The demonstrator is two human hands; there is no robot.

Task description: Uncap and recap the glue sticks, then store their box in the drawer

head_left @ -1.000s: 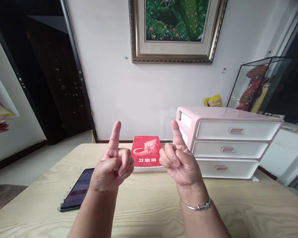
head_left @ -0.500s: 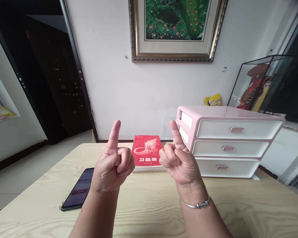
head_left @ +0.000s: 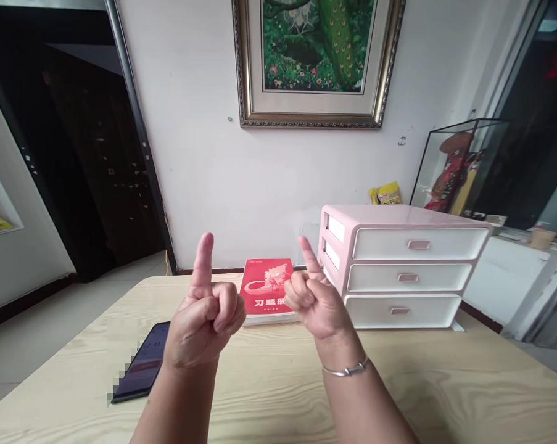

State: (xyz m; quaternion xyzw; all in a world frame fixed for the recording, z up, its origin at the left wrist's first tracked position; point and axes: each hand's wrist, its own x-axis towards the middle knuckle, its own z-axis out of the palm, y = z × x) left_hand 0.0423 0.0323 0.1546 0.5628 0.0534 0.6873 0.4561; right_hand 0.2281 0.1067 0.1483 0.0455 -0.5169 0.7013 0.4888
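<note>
My left hand (head_left: 204,314) is raised above the table with its index finger pointing up and the other fingers curled into the palm; it holds nothing. My right hand (head_left: 317,299) makes the same shape, also with nothing in it, and a silver bangle (head_left: 347,370) circles that wrist. Behind and between the hands lies a thick book with a red cover (head_left: 266,283), partly hidden by the right hand's curled fingers. A dark phone (head_left: 144,364) lies left of my left hand, its right side covered by the hand and forearm.
On the right of the wooden table (head_left: 269,394) stands a pink and white three-drawer cabinet (head_left: 408,277). A yellow packet (head_left: 385,193) and a glass display case (head_left: 449,166) show behind it. A framed picture (head_left: 310,120) hangs on the wall; a dark doorway is at the left.
The view has shifted, so the cabinet and book appear further left. Both hands appear slightly further left too, keeping the same finger pose.
</note>
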